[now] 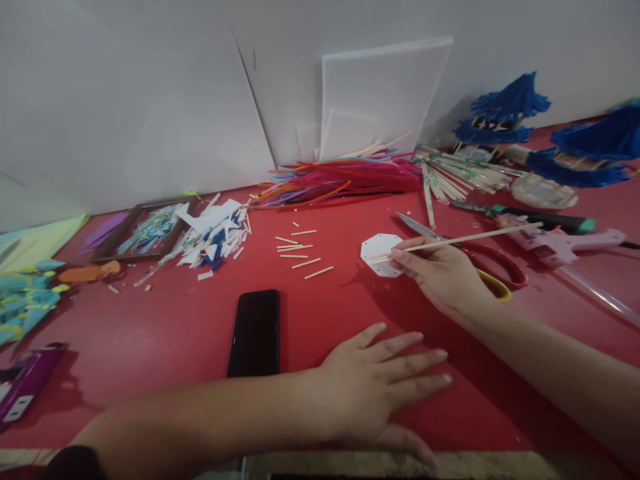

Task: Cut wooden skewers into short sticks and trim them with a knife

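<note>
My right hand pinches a long thin wooden stick and holds its tip down on a small white octagonal piece lying on the red table. My left hand lies flat and open on the red surface near the front edge, fingers spread, holding nothing. A black phone lies face down just left of that hand. Red-handled scissors rest under and behind my right hand.
Several short cut sticks lie mid-table. Paper scraps, a framed tray, coloured strips, wrapped sticks, a pink glue gun and blue tasselled pieces line the back. White boards lean on the wall.
</note>
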Available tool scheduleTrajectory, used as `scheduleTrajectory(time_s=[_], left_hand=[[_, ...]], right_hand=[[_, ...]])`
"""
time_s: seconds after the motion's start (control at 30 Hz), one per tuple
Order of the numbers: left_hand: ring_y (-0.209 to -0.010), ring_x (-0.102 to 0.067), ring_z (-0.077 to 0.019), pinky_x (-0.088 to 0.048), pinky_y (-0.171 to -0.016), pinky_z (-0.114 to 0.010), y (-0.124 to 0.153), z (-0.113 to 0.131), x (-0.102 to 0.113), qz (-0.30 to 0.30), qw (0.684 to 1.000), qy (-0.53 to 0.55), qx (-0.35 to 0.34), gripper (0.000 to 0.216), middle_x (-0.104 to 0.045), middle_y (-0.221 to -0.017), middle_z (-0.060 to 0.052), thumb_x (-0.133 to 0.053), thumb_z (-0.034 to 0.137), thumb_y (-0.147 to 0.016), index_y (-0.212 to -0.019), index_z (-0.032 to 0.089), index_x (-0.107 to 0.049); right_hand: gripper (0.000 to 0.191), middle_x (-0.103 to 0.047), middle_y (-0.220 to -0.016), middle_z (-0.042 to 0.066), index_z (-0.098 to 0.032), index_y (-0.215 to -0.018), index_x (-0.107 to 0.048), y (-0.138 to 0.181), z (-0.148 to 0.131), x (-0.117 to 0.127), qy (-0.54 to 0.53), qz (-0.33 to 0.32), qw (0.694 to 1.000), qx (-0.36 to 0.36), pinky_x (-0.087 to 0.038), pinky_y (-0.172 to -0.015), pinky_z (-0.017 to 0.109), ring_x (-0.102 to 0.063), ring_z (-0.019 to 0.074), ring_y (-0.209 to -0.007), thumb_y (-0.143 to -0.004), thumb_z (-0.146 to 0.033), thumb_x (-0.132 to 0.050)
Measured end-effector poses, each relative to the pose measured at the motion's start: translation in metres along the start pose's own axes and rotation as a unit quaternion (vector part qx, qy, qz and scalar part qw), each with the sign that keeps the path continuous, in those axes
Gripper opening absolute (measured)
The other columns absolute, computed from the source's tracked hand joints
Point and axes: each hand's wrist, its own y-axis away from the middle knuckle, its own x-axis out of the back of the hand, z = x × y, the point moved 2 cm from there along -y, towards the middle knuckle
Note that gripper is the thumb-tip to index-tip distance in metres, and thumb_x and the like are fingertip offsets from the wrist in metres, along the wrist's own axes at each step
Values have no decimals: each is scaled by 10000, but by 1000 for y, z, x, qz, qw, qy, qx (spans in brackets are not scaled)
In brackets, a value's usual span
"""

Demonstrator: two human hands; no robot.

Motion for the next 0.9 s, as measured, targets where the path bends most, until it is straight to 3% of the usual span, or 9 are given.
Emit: scheduleTrajectory(time_s=[0.2,0.33,0.57,0.9], left_hand=[[-1570,-188,-250,-166,-1280,-451,-9,-32,9,-15,995,-20,91,924,-255,-1656,-142,-336,748,-936,-1584,94,-264],[-1571,-183,-261,-156,-1284,-441,-2,-44,9,9,992,-50,118,994,-250,-1662,-142,-295,808,-893,-1591,102,-255],[-1577,-154,-261,-188,-1278,-433,12,-52,2,10,980,-87,181,1012,-200,-1679,-141,-202,820,-896,-1610,104,-189],[-1567,-181,-309,-220,-1260,-475,28,-62,15,-17,971,-70,227,993,-159,-1674,-189,-160,790,-923,-1610,73,-168]], right_hand=[[451,-709,-693,5,-232,-716,-683,4,-2,-6,0,-15,1000,-17,-588,-707,345,-673,165,-665,-499,-562,-900],[449,-719,-709,9,-237,-717,-685,2,-3,-5,-2,-13,1000,-21,-584,-698,340,-676,168,-677,-504,-573,-892],[450,-713,-710,8,-231,-730,-684,2,-2,-4,-7,-18,999,-27,-575,-716,343,-675,169,-692,-502,-559,-892],[431,-711,-742,7,-235,-747,-676,2,1,-2,-2,-29,999,-25,-576,-755,355,-676,168,-724,-552,-566,-870]])
